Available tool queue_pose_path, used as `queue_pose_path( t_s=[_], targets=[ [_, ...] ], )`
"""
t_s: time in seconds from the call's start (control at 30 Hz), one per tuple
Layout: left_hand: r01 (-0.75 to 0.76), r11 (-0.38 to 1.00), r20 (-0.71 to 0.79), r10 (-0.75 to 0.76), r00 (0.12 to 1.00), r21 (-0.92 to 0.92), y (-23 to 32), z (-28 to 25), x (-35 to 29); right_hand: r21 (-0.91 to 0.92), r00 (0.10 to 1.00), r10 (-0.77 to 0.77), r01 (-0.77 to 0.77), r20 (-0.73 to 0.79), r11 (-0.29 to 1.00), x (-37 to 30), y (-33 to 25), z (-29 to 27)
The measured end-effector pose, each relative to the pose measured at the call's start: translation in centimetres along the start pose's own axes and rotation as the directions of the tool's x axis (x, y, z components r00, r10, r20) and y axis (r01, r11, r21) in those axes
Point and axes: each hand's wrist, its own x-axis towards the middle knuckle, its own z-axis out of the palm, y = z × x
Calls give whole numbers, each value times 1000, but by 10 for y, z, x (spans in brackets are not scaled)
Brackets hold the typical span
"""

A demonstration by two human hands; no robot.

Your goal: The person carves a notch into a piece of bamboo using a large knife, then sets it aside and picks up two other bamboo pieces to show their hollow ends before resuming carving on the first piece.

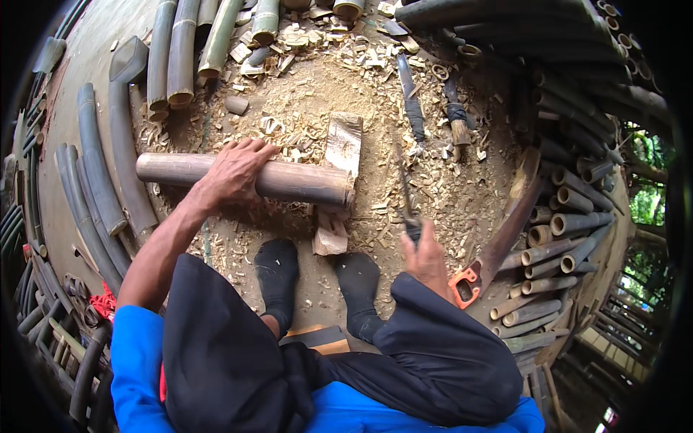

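Observation:
A thick brown bamboo tube (303,180) lies crosswise in front of me. Its right end rests on a pale wooden block (343,137) on the ground. My left hand (234,172) is closed over the tube's middle from above. To the right of the block, my right hand (427,258) grips the dark handle of a knife (404,184), whose narrow blade points away from me. The blade is apart from the tube. A saw (505,224) with an orange handle lies just right of my right hand.
Two blades with dark handles, a long knife (410,97) and another tool (455,115), lie ahead among wood shavings (310,94). Cut bamboo tubes (556,252) are stacked at right. Long bamboo poles (97,166) lie at left. My feet (278,278) flank the block's near end.

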Motion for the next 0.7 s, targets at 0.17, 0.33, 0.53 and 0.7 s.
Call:
queue_pose_path(
  t_s=[0.17,0.33,0.53,0.7],
  targets=[
    [91,996,185,-85,979,-24,-9,6,8,-122,979,-150,167,137,978,12,-34,20],
    [134,991,215,-133,967,9,-10,8,3,-88,815,-573,566,-90,820,16,-76,13],
    [108,994,172,-105,979,-13,-11,12,9,-215,933,-304,342,192,915,48,-36,43],
    [122,992,163,-117,980,-17,-14,11,-2,28,881,-470,469,51,883,29,-101,10]
  ],
)
